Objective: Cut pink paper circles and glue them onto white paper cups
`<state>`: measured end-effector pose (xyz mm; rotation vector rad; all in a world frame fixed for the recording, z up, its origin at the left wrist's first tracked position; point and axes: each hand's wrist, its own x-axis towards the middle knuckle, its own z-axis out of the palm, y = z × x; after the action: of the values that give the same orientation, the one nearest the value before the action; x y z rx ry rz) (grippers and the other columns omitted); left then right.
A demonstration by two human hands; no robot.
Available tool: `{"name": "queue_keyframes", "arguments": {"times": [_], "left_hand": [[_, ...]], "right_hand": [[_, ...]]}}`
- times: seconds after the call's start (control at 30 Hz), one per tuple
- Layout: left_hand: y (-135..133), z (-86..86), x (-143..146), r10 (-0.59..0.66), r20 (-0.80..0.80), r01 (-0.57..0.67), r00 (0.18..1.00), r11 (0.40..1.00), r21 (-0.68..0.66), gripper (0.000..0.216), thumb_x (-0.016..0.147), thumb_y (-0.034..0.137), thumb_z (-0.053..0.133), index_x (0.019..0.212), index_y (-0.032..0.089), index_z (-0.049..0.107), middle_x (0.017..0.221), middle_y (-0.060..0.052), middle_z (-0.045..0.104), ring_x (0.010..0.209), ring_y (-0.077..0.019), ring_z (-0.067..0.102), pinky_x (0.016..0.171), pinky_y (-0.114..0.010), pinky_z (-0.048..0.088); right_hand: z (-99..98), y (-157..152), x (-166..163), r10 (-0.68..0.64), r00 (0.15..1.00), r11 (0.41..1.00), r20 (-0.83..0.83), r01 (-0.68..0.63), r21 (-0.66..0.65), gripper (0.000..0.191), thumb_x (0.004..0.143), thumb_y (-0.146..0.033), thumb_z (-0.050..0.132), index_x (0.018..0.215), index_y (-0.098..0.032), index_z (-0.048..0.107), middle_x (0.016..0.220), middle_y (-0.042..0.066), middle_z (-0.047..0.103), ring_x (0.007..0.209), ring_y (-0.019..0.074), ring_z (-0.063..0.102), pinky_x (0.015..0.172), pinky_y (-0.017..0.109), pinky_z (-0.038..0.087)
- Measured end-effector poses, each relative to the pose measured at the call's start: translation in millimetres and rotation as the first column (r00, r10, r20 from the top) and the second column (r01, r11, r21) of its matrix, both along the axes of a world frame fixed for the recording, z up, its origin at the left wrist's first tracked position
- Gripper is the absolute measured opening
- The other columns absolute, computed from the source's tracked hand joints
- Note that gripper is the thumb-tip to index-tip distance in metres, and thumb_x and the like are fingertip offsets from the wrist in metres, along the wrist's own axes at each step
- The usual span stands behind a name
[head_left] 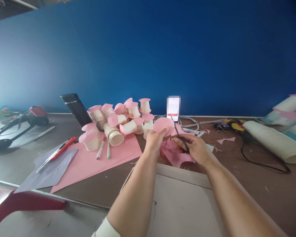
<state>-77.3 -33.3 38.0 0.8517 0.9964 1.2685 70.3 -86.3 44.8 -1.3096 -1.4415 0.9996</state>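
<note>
Head view: fingers of the left hand [154, 142] pinch the lower right edge of a pink paper disc [162, 126], held above the surface [96, 189]; fingers of the right hand [197, 148] are curled around the handles of black scissors [185, 145], whose blades point upward beside the disc's right edge. Pink offcuts [179, 158] lie below both hands. Beyond stands a lit phone [173, 110]. To the left, paper cups capped with pink discs [95, 114] cluster near pink sheets [120, 153], two pens [101, 149] and a red utility knife [64, 148]; to the right lies a long cup stack [271, 140].
</note>
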Motion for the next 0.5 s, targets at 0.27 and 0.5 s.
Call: {"name": "queue_keyframes", "arguments": {"times": [0.27,0.5], "left_hand": [[-4.2,5.4,-0.4,0.001,-0.027,-0.001,1.000,1.000,0.011,0.038,0.063,0.038,0.083,0.084,0.009,0.071,0.085,-0.016,0.073,0.072,-0.0253,0.070,0.064,-0.034,0.055],[-5.5,7.6,-0.4,0.020,-0.110,-0.017,0.994,0.999,0.031,0.031,0.068,0.037,0.077,0.084,0.010,0.073,0.084,-0.015,0.074,0.073,-0.0252,0.070,0.063,-0.032,0.054]], "right_hand": [[-0.2,0.3,1.3,0.006,1.000,1.000,-0.001,-0.006,-0.018,0.045,0.073,-0.052,0.075,0.103,-0.018,0.076,0.064,-0.001,0.062,0.059,0.0125,0.054,0.059,0.025,0.046],[4.0,-0.4,-0.9,-0.015,1.000,1.000,0.014,0.015,-0.016,0.048,0.072,-0.053,0.075,0.103,-0.017,0.076,0.066,0.001,0.064,0.061,0.0135,0.055,0.061,0.026,0.047]]}}
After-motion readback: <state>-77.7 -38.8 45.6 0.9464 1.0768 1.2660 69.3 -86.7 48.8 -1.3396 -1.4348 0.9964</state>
